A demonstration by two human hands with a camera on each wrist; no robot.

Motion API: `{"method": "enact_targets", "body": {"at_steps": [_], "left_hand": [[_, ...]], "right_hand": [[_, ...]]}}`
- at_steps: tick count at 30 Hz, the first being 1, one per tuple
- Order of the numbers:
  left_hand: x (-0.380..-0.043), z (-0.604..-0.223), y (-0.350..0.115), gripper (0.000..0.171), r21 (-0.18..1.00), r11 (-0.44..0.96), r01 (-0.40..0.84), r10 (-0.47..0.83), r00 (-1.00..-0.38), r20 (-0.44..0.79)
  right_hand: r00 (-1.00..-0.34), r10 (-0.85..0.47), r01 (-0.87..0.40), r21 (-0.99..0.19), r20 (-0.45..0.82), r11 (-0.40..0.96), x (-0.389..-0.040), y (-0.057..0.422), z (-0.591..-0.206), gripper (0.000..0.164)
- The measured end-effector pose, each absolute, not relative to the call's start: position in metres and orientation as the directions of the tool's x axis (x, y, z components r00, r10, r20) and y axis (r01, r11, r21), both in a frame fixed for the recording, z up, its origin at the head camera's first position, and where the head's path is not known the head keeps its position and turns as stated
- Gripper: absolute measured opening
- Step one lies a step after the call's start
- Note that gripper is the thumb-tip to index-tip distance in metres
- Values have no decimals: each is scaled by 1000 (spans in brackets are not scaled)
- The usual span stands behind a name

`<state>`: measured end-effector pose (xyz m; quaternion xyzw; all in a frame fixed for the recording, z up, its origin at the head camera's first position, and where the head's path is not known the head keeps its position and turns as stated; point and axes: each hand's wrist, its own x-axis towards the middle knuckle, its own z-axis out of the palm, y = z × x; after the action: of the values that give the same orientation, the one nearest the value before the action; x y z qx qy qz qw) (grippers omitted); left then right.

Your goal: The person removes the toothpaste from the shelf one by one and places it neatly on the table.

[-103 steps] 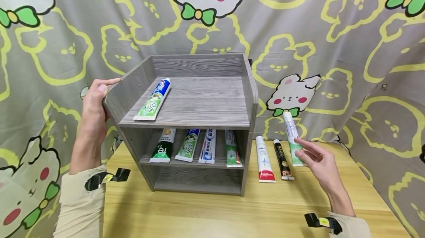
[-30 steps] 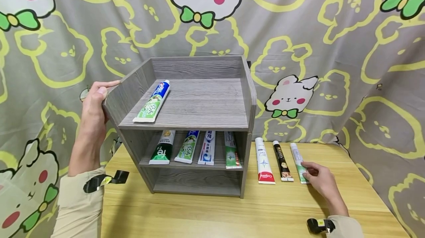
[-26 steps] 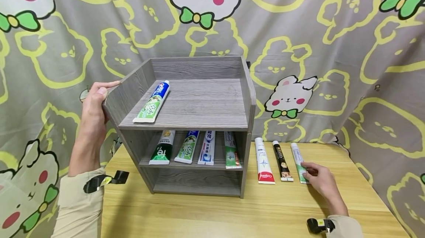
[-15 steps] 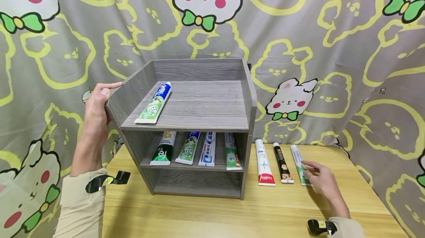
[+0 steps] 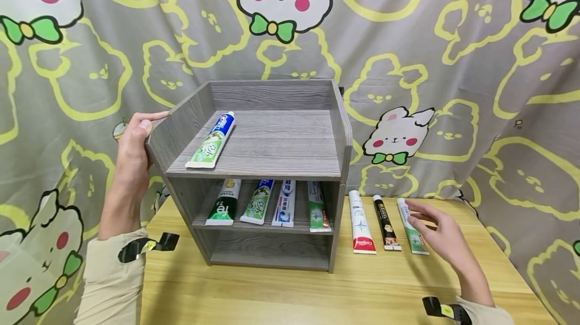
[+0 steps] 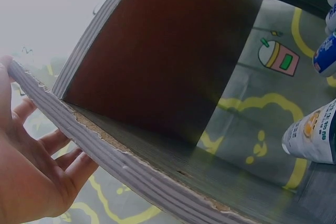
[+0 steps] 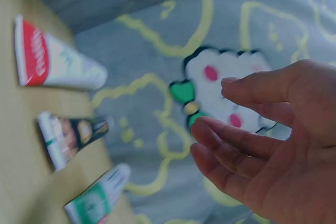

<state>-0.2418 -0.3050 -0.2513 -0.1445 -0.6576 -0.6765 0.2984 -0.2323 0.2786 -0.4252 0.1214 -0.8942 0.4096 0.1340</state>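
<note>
My left hand (image 5: pixel 131 158) grips the left side panel of the grey wooden shelf (image 5: pixel 281 136) at its front edge, also seen in the left wrist view. My right hand (image 5: pixel 441 229), thumb and fingers apart, holds nothing. It hovers just beside a white-and-green toothpaste tube (image 5: pixel 414 234) lying on the table. To that tube's left lie a black toothpaste tube (image 5: pixel 386 223) and a white-and-red one (image 5: pixel 361 224), caps toward the back. On the shelf's top level, a blue-and-green toothpaste tube (image 5: pixel 212 141) lies at the left.
The middle level bears a dark green tube (image 5: pixel 223 204), a blue-and-green tube (image 5: pixel 258 203), a white-and-blue tube (image 5: pixel 284 204) and a green tube (image 5: pixel 318 209). Below is the bottom level (image 5: pixel 272 252). A patterned curtain (image 5: pixel 389 22) hangs behind the wooden table (image 5: pixel 272 295).
My right hand has lowered the white-and-green toothpaste tube to the table beside the black one, let go of it and lifted slightly. The left hand keeps its grip on the shelf.
</note>
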Motion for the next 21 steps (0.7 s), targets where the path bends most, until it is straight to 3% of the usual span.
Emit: {"method": "enact_targets", "body": {"at_steps": [12, 21], "left_hand": [[-240, -252, -306, 35, 798, 37, 602, -206, -777, 595], [-240, -251, -306, 35, 802, 40, 596, -203, -781, 591]], "right_hand": [[-863, -167, -483, -680, 477, 552, -194, 240, -372, 35], [-704, -314, -692, -517, 637, 503, -161, 193, -344, 58]]}}
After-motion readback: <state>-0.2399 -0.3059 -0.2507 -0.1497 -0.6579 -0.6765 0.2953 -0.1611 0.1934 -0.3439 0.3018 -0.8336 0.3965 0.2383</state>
